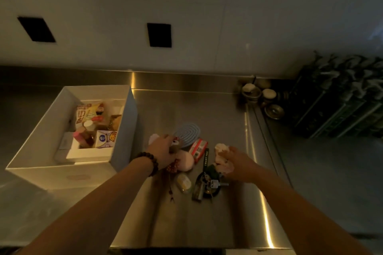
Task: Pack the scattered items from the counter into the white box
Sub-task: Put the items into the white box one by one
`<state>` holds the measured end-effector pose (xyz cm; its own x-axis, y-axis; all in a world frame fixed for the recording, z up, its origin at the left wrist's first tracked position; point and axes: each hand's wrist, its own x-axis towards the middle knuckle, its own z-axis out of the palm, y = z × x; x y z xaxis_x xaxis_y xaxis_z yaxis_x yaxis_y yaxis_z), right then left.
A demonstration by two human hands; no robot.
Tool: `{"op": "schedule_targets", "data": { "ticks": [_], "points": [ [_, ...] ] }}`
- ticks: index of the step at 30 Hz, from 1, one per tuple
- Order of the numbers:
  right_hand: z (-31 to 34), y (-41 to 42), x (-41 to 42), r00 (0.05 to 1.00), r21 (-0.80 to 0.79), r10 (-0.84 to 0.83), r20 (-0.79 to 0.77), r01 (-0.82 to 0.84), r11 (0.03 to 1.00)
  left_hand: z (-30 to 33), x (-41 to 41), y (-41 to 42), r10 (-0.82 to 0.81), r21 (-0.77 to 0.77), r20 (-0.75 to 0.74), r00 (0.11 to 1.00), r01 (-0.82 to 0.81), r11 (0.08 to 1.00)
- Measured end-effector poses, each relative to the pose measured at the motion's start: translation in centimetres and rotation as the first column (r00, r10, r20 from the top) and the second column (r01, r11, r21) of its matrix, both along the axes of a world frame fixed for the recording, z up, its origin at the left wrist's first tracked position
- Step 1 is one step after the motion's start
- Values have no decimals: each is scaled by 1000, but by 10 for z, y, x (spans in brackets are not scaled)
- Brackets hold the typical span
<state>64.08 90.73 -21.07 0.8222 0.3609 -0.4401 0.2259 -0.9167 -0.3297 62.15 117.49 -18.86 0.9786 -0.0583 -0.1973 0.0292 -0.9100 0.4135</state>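
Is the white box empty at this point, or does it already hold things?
Already partly filled. The white box stands open-topped on the counter, with packets, small bottles and a carton visible inside; other items still lie outside it.

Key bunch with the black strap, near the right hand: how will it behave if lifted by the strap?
The key bunch would probably dangle and swing, since several loose pieces hang from one ring. The black strap lies flat and looks floppy, so it likely won't hold shape. The metal parts suggest it is fairly heavy for its size, and it may scrape the steel counter.
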Motion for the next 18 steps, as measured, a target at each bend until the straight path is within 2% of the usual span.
{"op": "schedule_targets", "data": {
  "ticks": [5,10,16,18],
  "points": [
    [-17,5,-7,988,12,-72,139,71,997,1,-1,-2,41,-25,133,990,-38,999],
    [19,17,10,929,288,-254,270,174,942,30,-4,1,124,-218,269,955,-65,974],
    [85,84,33,893,505,-161,421,-84,859,91,-7,43,244,-288,486,839,-110,951],
    [99,112,33,904,567,-149,400,-116,816,106,-14,71,278,-275,523,806,-149,950]
  ]
}}
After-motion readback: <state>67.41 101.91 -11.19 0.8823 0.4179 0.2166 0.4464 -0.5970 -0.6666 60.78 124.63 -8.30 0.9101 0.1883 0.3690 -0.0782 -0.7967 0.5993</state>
